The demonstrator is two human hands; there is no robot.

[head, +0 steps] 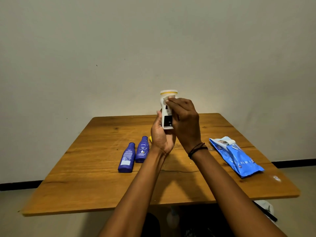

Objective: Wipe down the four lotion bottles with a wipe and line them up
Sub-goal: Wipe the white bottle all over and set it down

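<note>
My left hand (159,134) grips a white lotion bottle (166,115) with a yellow band, held up above the wooden table (102,185). My right hand (185,124) presses a white wipe (169,97) against the upper part of that bottle with curled fingers. Two blue lotion bottles lie side by side on the table to the left: one (126,158) label-back up, the other (142,150) showing its front label. A sliver of something yellow (150,138) peeks out behind my left hand; most of it is hidden.
A blue pack of wipes (236,158) lies on the right side of the table, its flap open. A small white scrap (276,178) sits near the right front corner. A plain wall stands right behind the table.
</note>
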